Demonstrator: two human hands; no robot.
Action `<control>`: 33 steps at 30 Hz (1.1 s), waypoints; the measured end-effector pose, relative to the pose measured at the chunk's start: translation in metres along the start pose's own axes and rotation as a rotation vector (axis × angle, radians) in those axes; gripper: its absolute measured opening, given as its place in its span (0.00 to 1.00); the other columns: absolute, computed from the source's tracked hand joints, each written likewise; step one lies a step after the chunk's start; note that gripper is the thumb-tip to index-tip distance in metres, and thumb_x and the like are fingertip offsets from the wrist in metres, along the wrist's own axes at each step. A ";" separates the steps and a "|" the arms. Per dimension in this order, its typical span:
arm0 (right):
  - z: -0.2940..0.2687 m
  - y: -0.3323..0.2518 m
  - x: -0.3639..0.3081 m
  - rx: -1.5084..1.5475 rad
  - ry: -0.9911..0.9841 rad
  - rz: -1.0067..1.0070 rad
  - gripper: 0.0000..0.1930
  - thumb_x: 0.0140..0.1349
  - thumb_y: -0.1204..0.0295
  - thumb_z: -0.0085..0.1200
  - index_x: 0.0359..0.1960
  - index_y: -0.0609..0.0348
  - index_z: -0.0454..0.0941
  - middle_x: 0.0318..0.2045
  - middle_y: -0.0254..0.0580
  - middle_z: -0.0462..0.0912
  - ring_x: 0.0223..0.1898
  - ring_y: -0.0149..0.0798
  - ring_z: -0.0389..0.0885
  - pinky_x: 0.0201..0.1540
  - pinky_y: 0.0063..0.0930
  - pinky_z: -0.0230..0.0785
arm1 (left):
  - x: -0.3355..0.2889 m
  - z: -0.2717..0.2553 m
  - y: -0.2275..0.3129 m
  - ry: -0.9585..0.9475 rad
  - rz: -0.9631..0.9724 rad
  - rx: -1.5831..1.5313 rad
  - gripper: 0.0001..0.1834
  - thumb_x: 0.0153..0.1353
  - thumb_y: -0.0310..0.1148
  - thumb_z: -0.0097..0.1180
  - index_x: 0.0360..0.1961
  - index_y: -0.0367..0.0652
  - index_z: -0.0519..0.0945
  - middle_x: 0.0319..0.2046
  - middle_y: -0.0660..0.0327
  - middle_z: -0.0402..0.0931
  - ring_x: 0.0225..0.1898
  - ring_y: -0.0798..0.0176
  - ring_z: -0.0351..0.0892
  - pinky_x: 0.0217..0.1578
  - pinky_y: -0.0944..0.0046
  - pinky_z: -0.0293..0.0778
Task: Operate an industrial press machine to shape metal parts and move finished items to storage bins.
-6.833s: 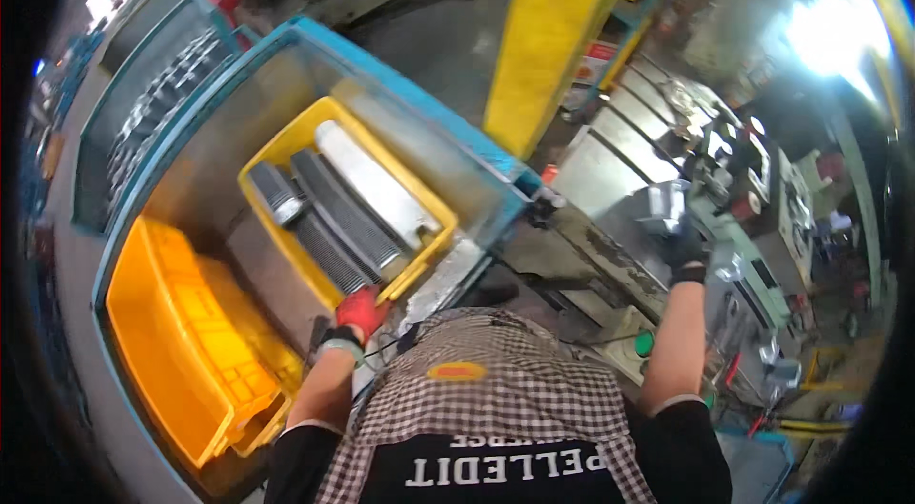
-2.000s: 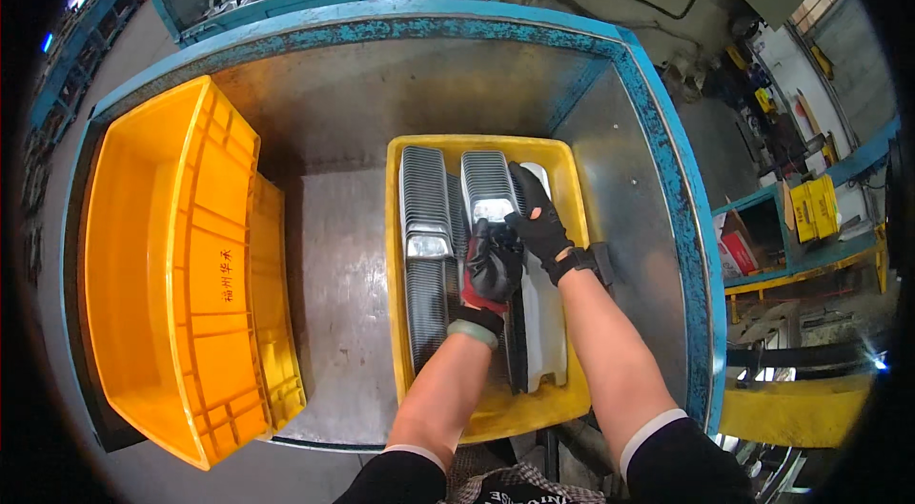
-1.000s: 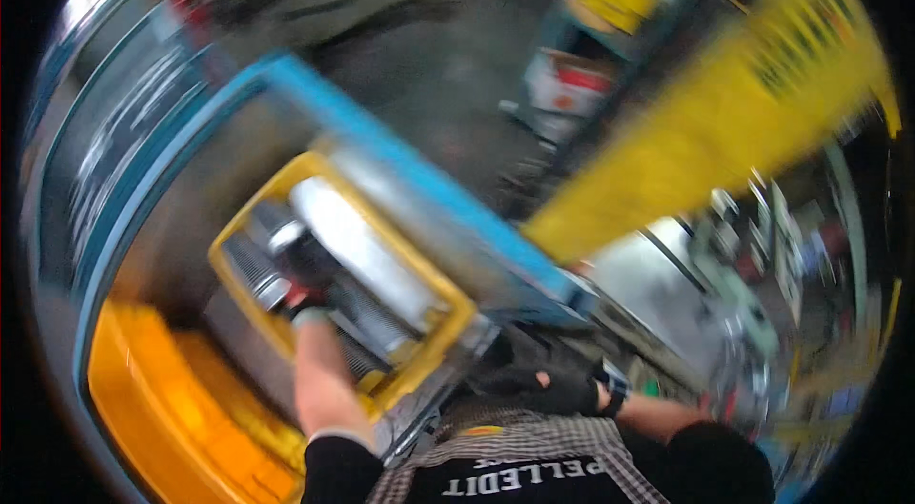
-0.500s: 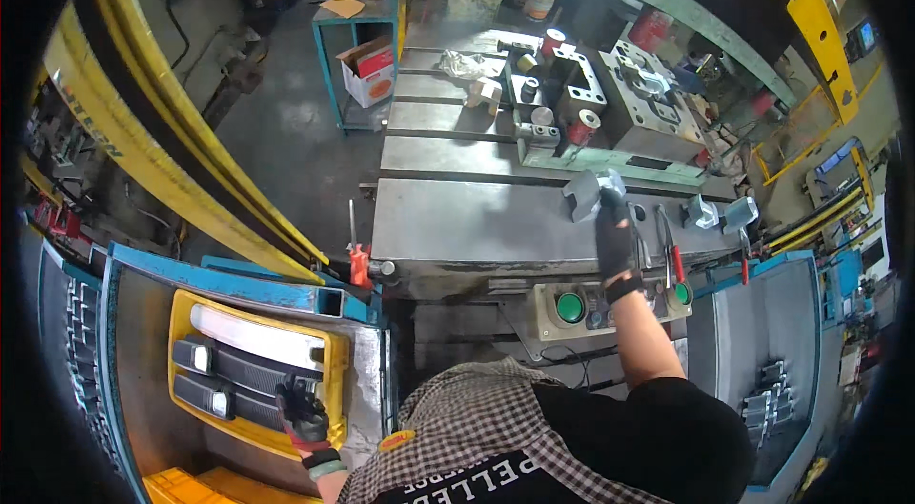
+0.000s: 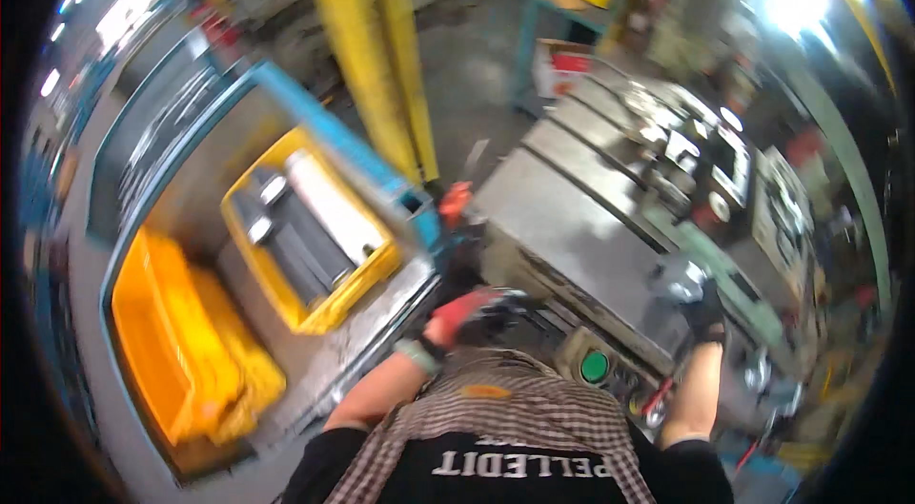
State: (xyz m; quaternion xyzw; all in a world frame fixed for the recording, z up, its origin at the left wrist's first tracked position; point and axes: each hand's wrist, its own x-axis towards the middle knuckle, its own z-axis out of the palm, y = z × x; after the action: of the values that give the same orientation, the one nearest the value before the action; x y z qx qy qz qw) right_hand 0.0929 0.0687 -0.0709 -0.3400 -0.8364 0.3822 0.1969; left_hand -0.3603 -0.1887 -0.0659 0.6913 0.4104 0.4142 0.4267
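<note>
My right hand (image 5: 703, 313), in a dark glove, is at a silver metal part (image 5: 681, 279) on the bench-like steel press bed (image 5: 562, 208). Its fingers appear closed on the part's near side, though motion smears them. In front of my apron, close to the bed's near edge, is my left hand (image 5: 481, 308) in a red and black glove. Blur hides how its fingers are set, and I see nothing plainly held in it. To its left, a yellow tray (image 5: 315, 318) contains long dark parts (image 5: 300, 251) with shiny blocks and a white strip (image 5: 329, 204).
Orange-yellow bins (image 5: 157, 332) share the blue-framed cart (image 5: 114, 332) with the tray. A control box with a green button (image 5: 595, 367) adjoins the bed's front. A red-handled tool (image 5: 658, 397) lies near my right forearm. Die blocks (image 5: 729, 161) stand farther back; a yellow post (image 5: 367, 56) rises beyond the cart.
The whole view has swung left and blurred. My left hand has left the yellow tray and come in front of my apron. My right hand is still at the silver part.
</note>
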 end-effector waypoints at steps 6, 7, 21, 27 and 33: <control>0.039 -0.013 0.009 1.244 0.231 0.474 0.28 0.65 0.46 0.36 0.58 0.52 0.64 0.50 0.42 0.75 0.46 0.49 0.77 0.45 0.51 0.71 | 0.037 0.056 0.000 0.007 -0.296 -0.717 0.34 0.58 0.41 0.53 0.64 0.43 0.60 0.64 0.54 0.58 0.64 0.57 0.57 0.63 0.57 0.52; 0.049 -0.024 0.015 1.282 0.276 0.527 0.28 0.65 0.45 0.36 0.58 0.52 0.64 0.51 0.42 0.74 0.46 0.49 0.77 0.45 0.51 0.72 | 0.042 0.061 0.012 0.050 -0.461 -0.888 0.28 0.61 0.37 0.48 0.63 0.46 0.61 0.58 0.57 0.64 0.56 0.62 0.65 0.55 0.63 0.61; 0.126 -0.095 0.080 0.830 0.244 0.365 0.21 0.67 0.54 0.37 0.47 0.57 0.74 0.39 0.36 0.78 0.39 0.32 0.77 0.36 0.29 0.71 | 0.134 0.077 -0.001 0.393 -0.452 -0.107 0.47 0.55 0.49 0.58 0.66 0.34 0.48 0.63 0.46 0.54 0.65 0.53 0.52 0.63 0.61 0.51; 0.126 -0.077 0.058 -0.007 0.252 -0.008 0.17 0.67 0.59 0.37 0.35 0.59 0.73 0.29 0.34 0.76 0.31 0.28 0.71 0.30 0.28 0.64 | 0.151 0.086 0.019 0.401 -0.506 -0.081 0.47 0.56 0.49 0.57 0.66 0.34 0.46 0.64 0.47 0.53 0.65 0.56 0.53 0.62 0.62 0.52; 0.117 -0.094 0.063 -0.309 0.295 -0.324 0.08 0.58 0.71 0.45 0.22 0.59 0.68 0.22 0.44 0.69 0.27 0.43 0.71 0.26 0.36 0.61 | 0.163 0.086 0.016 0.524 -0.437 -0.144 0.43 0.56 0.48 0.56 0.63 0.33 0.52 0.60 0.44 0.59 0.62 0.52 0.59 0.60 0.62 0.56</control>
State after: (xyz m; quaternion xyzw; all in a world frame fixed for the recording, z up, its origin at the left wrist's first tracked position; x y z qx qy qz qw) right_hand -0.0594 0.0101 -0.0674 -0.2799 -0.8905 0.1597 0.3212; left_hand -0.2250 -0.0646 -0.0395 0.4255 0.6142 0.5043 0.4329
